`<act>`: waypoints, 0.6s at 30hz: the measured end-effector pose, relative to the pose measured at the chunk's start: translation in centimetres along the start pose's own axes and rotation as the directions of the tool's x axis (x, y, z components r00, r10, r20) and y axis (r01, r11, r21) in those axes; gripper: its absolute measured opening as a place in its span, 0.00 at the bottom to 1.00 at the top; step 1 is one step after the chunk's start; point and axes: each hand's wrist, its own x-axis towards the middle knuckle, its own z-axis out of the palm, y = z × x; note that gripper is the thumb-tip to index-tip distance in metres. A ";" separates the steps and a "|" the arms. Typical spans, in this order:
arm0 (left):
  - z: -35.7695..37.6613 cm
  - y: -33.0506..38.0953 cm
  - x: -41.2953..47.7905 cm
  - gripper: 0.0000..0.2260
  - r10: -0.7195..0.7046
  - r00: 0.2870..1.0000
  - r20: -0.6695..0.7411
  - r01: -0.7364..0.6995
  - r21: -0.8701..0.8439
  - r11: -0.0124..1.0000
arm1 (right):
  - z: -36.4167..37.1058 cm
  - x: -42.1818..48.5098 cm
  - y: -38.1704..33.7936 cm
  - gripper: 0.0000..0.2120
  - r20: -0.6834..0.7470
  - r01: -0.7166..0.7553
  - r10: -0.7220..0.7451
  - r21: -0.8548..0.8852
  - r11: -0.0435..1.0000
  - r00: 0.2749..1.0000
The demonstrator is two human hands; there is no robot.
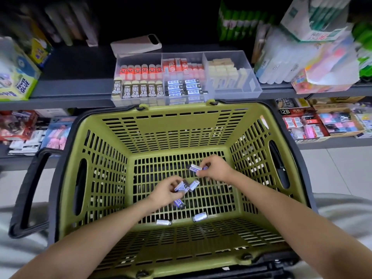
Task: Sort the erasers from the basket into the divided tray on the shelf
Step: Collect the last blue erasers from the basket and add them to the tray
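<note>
Both my arms reach into the green basket (pixel 177 125), just below the divided tray (pixel 249 85) on the shelf (pixel 80 91). My left hand (pixel 167 191) grips blue-and-white erasers (pixel 181 186); my right hand (pixel 216 168) pinches one eraser (pixel 195 168). Two loose erasers (pixel 199 216) lie on the basket floor.

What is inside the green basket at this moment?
The basket holds a few small erasers and both hands. The left hand grips some, the right hand pinches one, others lie loose on the bottom. Whatever lies under the hands is hidden.
</note>
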 end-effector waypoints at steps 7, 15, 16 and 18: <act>-2.9 4.6 1.4 0.08 -0.179 0.973 0.144 0.203 -0.903 0.379 | -0.6 -1.6 -6.6 0.05 -0.156 0.154 -0.079 0.559 0.814 0.985; -3.0 6.6 1.9 0.20 -0.131 0.942 0.310 0.323 -0.941 0.103 | -0.7 -2.9 -7.5 0.08 -0.232 0.317 -0.315 -0.027 0.948 0.920; -3.2 6.8 1.8 0.22 -0.144 0.934 0.328 0.345 -0.931 0.116 | -0.7 -3.1 -7.5 0.11 -0.171 0.342 -0.357 -0.108 0.933 0.918; -3.5 7.0 1.6 0.23 -0.169 0.919 0.357 0.388 -0.896 0.215 | -0.6 -3.5 -7.6 0.22 -0.062 0.379 -0.389 -0.126 0.917 0.919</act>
